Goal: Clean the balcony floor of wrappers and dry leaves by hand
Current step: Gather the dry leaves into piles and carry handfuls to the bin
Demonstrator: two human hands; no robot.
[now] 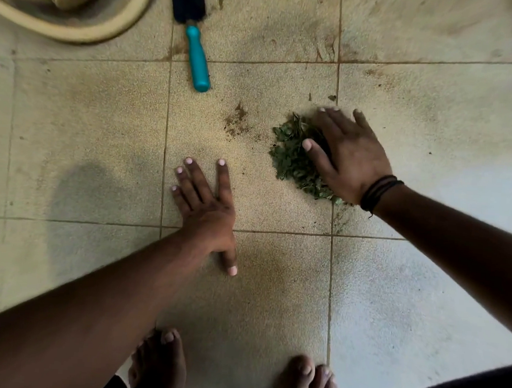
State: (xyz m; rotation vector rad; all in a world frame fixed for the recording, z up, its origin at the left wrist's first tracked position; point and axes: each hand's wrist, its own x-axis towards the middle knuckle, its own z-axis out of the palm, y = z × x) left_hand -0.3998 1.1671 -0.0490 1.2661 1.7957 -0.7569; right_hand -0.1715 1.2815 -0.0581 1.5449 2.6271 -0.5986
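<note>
The pile of dry leaves (297,157) lay on the tiled floor (84,137), partly under the right hand (343,154), whose straight, spread fingers pressed on its far side without curling round anything. The left hand (205,202) rested flat and open on bare tile, well apart from the pile on its thumb side.

To finish the step well, the left palm would probably need to slide in as a wall while the right swept the leaves against it, keeping both palms low so crumbs did not escape underneath; the soil specks (236,122) just beyond would want a second sweep.

How deep the pile ran beneath the right palm was hidden. The trowel (191,26) and the pale pot (64,1) beyond were cut off, and no wrappers could be made out.
</note>
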